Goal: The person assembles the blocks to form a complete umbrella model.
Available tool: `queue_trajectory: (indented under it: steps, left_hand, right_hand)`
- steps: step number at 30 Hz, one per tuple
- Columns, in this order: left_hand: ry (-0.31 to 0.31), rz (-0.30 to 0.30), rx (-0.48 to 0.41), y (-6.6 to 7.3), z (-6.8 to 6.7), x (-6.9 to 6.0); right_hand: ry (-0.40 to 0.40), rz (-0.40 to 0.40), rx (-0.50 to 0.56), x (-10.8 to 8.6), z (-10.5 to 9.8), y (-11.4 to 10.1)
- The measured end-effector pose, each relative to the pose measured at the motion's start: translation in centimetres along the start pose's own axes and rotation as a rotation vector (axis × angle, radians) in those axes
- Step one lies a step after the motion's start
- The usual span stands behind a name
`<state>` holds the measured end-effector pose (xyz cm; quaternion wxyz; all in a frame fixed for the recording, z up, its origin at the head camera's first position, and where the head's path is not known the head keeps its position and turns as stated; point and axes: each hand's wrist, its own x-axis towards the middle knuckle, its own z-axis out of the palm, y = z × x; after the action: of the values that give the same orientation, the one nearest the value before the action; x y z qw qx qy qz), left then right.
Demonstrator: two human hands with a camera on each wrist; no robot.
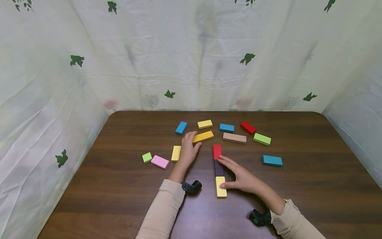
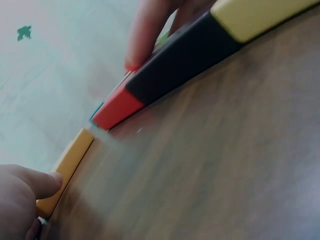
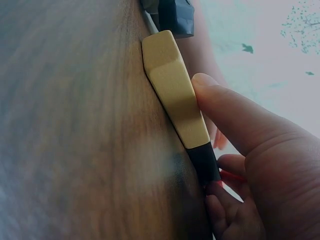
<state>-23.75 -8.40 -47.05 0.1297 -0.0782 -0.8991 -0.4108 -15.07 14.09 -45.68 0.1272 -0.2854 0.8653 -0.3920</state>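
My left hand point(image 1: 186, 151) pinches the left end of an orange block point(image 1: 204, 136), its thumb along the near side; the left wrist view shows the thumb against that block. A red block point(image 1: 217, 151), a dark block point(image 1: 219, 168) and a pale yellow block point(image 1: 221, 192) lie end to end in a straight row. Over the row's right side rests my right hand point(image 1: 246, 179). Its thumb touches the pale yellow block point(image 3: 177, 95), and its spread fingers reach the dark and red blocks. The underside of the left fingers is hidden.
Another yellow block point(image 1: 176, 153), a pink block point(image 1: 160, 162) and a small green block point(image 1: 147, 157) lie left. Behind are blue point(image 1: 181, 127), yellow point(image 1: 205, 124), blue point(image 1: 226, 128), beige point(image 1: 234, 138), red point(image 1: 248, 127) and green point(image 1: 262, 139) blocks. Another blue block point(image 1: 272, 160) lies right.
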Motion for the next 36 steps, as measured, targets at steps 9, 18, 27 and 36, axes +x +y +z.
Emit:
queue_trajectory:
  steps: [9,18,27,36]
  left_hand:
    - [-0.021,-0.02,0.025,-0.68,-0.73,0.59]
    - [-0.042,0.012,0.023,-0.91,-0.95,0.78]
    - [-0.082,0.071,0.026,-0.75,-0.92,0.75]
    - [-0.134,0.084,0.064,-0.81,-0.85,0.72]
  right_hand:
    - [-0.004,0.009,-0.01,0.03,0.13,0.08]
    - [-0.008,0.015,-0.014,0.05,-0.03,-0.16]
    - [-0.009,0.025,-0.013,0.09,-0.1,-0.19]
    - [-0.006,0.02,-0.012,0.01,-0.03,-0.09]
